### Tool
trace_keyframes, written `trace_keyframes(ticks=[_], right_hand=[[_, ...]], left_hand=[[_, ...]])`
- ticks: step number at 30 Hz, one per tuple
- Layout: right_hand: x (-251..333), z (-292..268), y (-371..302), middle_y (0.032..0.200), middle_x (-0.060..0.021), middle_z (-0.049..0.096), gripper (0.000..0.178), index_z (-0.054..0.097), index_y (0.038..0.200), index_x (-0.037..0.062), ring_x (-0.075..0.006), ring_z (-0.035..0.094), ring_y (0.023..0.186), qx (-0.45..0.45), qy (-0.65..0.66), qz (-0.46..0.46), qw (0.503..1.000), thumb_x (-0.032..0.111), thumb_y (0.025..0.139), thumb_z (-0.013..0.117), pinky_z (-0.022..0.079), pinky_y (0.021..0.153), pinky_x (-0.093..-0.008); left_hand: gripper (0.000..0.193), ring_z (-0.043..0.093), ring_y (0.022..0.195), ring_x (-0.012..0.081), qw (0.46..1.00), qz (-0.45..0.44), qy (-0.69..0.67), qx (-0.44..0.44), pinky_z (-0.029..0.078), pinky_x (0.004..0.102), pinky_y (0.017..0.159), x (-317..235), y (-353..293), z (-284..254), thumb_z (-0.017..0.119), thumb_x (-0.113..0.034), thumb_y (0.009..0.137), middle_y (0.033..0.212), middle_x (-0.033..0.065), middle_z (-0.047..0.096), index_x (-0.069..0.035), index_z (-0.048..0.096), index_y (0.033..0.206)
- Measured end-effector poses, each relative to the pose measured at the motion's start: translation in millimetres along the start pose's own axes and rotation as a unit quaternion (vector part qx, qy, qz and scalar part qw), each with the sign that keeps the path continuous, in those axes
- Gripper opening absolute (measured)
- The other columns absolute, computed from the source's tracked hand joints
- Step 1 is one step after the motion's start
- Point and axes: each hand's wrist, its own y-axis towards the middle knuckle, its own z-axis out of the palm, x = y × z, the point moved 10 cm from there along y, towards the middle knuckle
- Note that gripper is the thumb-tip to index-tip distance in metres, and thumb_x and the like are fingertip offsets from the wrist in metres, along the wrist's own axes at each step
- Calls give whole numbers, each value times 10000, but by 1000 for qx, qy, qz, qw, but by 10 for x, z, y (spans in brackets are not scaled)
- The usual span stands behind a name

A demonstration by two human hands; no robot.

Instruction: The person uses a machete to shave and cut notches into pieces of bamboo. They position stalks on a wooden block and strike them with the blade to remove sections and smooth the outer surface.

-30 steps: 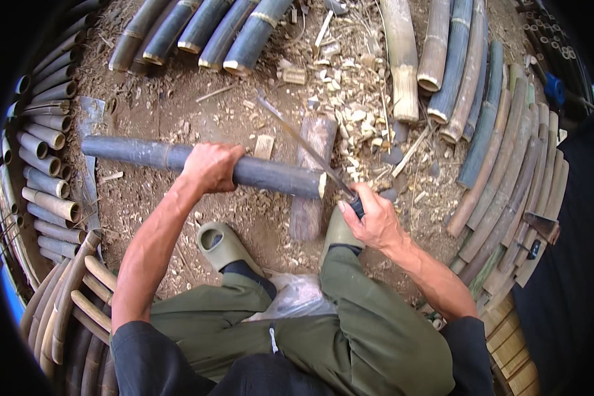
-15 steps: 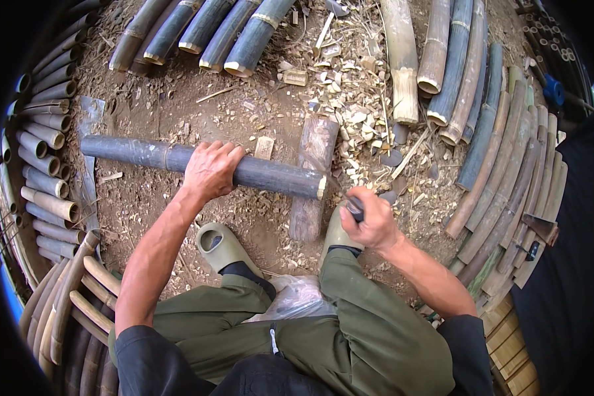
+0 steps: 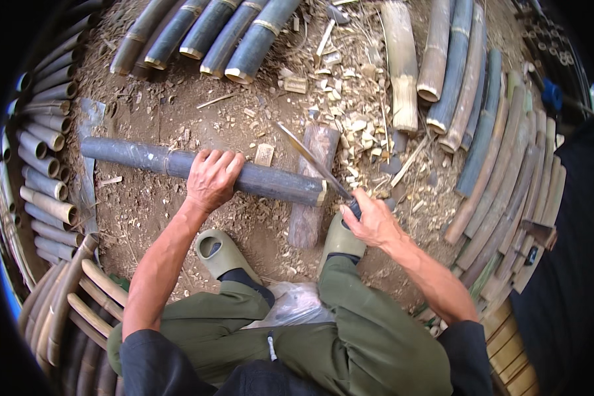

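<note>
A dark bamboo pole (image 3: 129, 152) lies crosswise before me, its pale-cut right end over a short wooden log (image 3: 305, 226). My left hand (image 3: 212, 178) is closed round the pole from above, near its middle. In my right hand (image 3: 374, 220) is the dark handle of a large knife (image 3: 312, 160). Its long blade points up and to the left, close to the pole's right end; I cannot tell whether it touches the bamboo.
Dark bamboo poles (image 3: 254, 49) lie at the far side, with more poles (image 3: 461, 72) and split lengths (image 3: 508, 185) at right. Cut bamboo pieces (image 3: 46, 165) are stacked at left. Pale wood chips (image 3: 356, 125) litter the ground. My shoes (image 3: 223, 254) flank a clear plastic bag (image 3: 294, 303).
The knife's blade has swung up into plain view, now slanting to the left past the pole's end. The left hand still grips the pole, almost unmoved.
</note>
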Motion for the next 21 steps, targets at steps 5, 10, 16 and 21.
trace_keyframes(ticks=[5,10,16,21], right_hand=[[672,-371,-317,725,-173,635,336,543,1098,-23,-319,660,560,-224,90,-217,946,244,932,661,558,501,-403],[-269,175,-44,701,-247,645,297,503,1010,-12,-413,667,602,75,-30,97,992,258,948,607,536,528,-461],[-300,218,-265,766,-269,657,329,500,1039,0,-489,658,744,72,-7,94,993,305,955,594,521,663,-536],[-124,83,-387,871,-271,676,364,524,1124,-6,-474,672,791,31,16,77,996,312,961,597,536,688,-532]], left_hand=[[277,624,933,216,999,-6,32,-18,458,404,886,-24,-116,12,587,-151,831,1013,43,651,-96,603,1102],[408,597,1063,242,997,-21,41,63,439,418,964,-36,-75,84,692,-182,794,1130,83,620,-88,578,1175],[681,552,1121,297,929,50,-126,344,482,419,991,-222,64,225,861,-269,647,1147,104,554,-78,575,1234],[615,550,1113,311,918,-18,-67,390,524,442,939,75,51,468,840,-242,594,1126,99,543,-99,624,1151]])
